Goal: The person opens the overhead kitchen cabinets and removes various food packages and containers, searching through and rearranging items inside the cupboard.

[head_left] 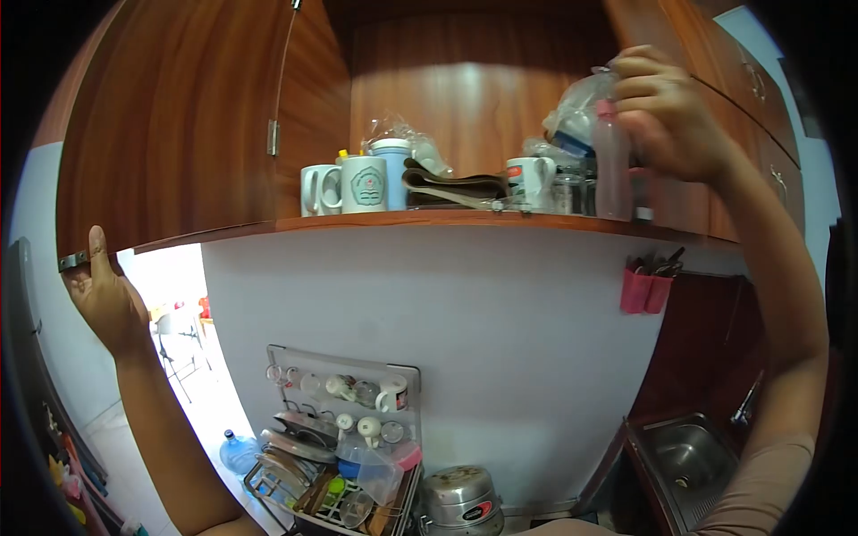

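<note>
Two wooden cabinet doors stand open around a shelf. My left hand (109,299) grips the lower outer corner of the left cabinet door (179,125), thumb upright on its face and fingers under the edge. On the right, my right hand (666,112) is raised with curled fingers at the edge of the right cabinet door (660,31), which is blurred. Close beside that hand stands a pink-capped bottle (611,165). A clear plastic bag (579,107) sits behind it.
The shelf (429,220) holds a printed white mug (364,183), a blue tumbler (393,170), a brown folded item (456,186) and another mug (531,181). Below are a dish rack (335,464), a steel pot (460,496), a pink utensil holder (645,293) and a sink (686,460).
</note>
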{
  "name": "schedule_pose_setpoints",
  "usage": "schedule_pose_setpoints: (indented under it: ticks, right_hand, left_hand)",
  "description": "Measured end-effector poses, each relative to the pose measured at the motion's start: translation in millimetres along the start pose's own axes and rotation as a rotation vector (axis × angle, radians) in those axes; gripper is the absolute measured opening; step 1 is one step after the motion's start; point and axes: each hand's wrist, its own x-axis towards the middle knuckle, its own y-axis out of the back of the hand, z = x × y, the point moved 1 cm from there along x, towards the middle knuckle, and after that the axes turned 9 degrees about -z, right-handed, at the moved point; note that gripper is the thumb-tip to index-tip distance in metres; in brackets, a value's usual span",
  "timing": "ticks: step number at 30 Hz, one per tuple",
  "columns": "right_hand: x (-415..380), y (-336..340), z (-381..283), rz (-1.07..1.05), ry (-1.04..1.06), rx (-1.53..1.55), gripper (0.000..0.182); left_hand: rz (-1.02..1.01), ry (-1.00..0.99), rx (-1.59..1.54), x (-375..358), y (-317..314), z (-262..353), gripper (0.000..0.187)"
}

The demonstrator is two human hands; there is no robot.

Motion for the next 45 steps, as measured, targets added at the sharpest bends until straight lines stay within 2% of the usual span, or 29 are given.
schedule_pose_setpoints:
  ticks: [1,3,5,6,9,13,17,22,25,30,32,33,37,42,45]
  right_hand:
    - [-26.5,17.6,2.9,0.179,0.044,-0.013,0.038]
    - [-83.6,51.3,9.5,0.201,-0.094,0.004,0.042]
    - [-126.6,84.0,6.3,0.187,-0.265,-0.007,0.034]
    - [-148.2,91.5,5.1,0.177,-0.279,-0.019,0.034]
    - [-208.5,108.7,9.1,0.213,-0.897,0.312,0.033]
    - [-243.5,122.8,12.5,0.250,-0.923,0.327,0.040]
    - [-267.6,124.8,22.7,0.313,-0.915,0.379,0.060]
    - [-264.9,118.0,27.0,0.443,-0.806,0.376,0.067]
    - [-263.9,114.2,26.0,0.535,-0.801,0.481,0.072]
    - [-261.3,105.3,40.9,0.506,-0.758,0.467,0.070]
    - [-229.2,80.4,83.5,0.552,0.481,1.086,0.073]
    - [-226.5,75.3,93.5,0.506,1.144,1.308,0.075]
    - [-219.3,69.6,93.2,0.512,1.110,1.297,0.075]
    - [-212.1,67.8,90.8,0.508,1.067,1.285,0.075]
    - [-208.5,67.9,89.1,0.506,1.037,1.283,0.074]
  left_hand:
    - [-0.034,-0.034,-0.017,0.7,-1.0,-4.6,0.016]
    - [-0.005,0.005,-0.124,-1.4,-6.8,-4.6,0.015]
    - [0.047,0.073,-0.277,-3.8,-9.3,-4.0,0.014]
    - [0.045,0.073,-0.298,-4.0,-8.4,-8.2,0.014]
    - [0.060,0.044,-0.202,-1.3,-3.4,-23.5,0.016]
    - [0.203,0.111,-0.163,-4.1,-13.6,-10.9,0.018]
    - [0.200,0.166,-0.126,-7.7,-18.7,5.1,0.020]
    - [0.193,0.161,-0.124,-13.5,-35.9,41.2,0.021]
    - [0.170,0.244,-0.129,-17.4,-38.5,42.2,0.021]
    - [0.149,0.168,-0.141,-28.0,-59.6,69.8,0.026]
    - [0.077,0.184,-0.161,-34.5,-69.1,83.0,0.030]
    - [0.040,0.192,-0.171,-37.4,-74.1,90.0,0.033]
    - [-0.033,0.214,-0.041,-50.9,-94.6,121.7,0.034]
    - [-0.072,0.185,-0.119,-66.3,-116.1,108.7,0.035]
    - [-0.235,-0.019,-0.212,-75.8,-140.9,135.6,0.036]
